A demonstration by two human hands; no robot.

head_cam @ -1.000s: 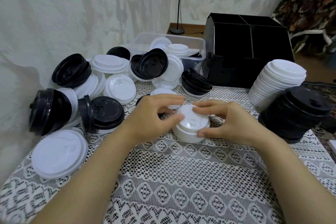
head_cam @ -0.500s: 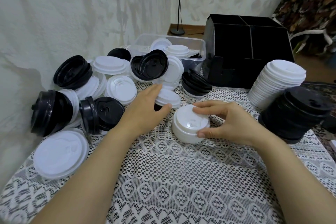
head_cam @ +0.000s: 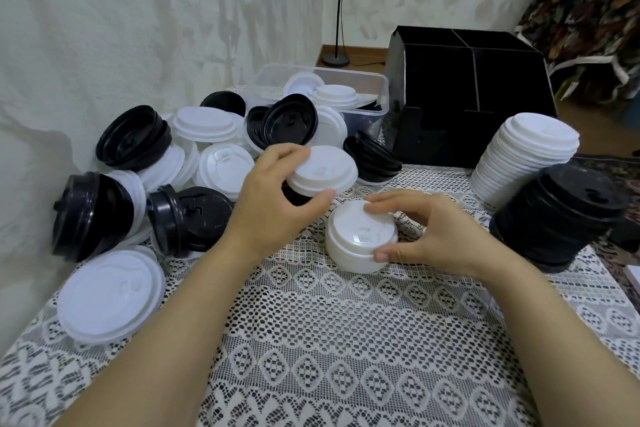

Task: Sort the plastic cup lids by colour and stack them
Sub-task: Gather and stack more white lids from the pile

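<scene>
Here the left hand (head_cam: 273, 198) pinches a single white lid (head_cam: 323, 172) by its rim, thumb under the near edge and fingers curled over the far one. The lid is dome-up, just above and behind the short white stack (head_cam: 360, 239) in the middle of the lace-covered surface (head_cam: 346, 374). That orientation matches the stack, so the thin moulded plastic should nest straight down. The right hand (head_cam: 436, 236) steadies the stack, its thumb clamped on the near wall and its fingertips on the top, probably so the light stack won't skid on the openwork cloth. Toward the right edge lean a tall white stack (head_cam: 526, 156) and a glossy black stack (head_cam: 561, 215), already sorted. The unsorted lids (head_cam: 194, 156), black and white, round with raised sip spouts, crowd the far left corner beside a clear plastic tub (head_cam: 367, 94).
</scene>
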